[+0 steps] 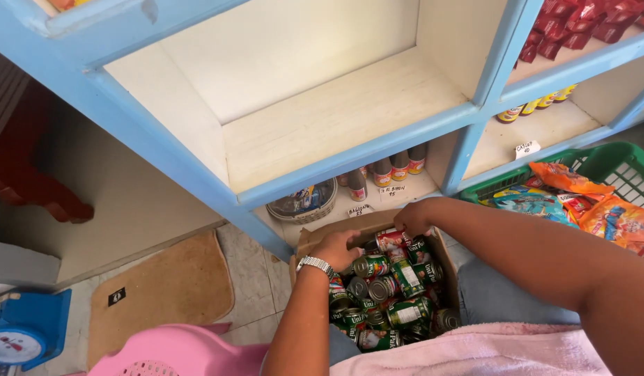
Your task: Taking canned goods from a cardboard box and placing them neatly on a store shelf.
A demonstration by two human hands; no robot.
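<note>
My left hand and my right hand are both inside the cardboard box on my lap. The fingers of both close around 1 red-labelled can at the top of the pile. The box is nearly full of cans, and the white shelf above has nothing on it, so almost all the work is left

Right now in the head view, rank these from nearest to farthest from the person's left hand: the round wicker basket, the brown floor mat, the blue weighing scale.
From the left hand in the cardboard box:
1. Round wicker basket, just above it on the bottom shelf.
2. Brown floor mat, on the floor to its left.
3. Blue weighing scale, at the far lower-left corner.
</note>
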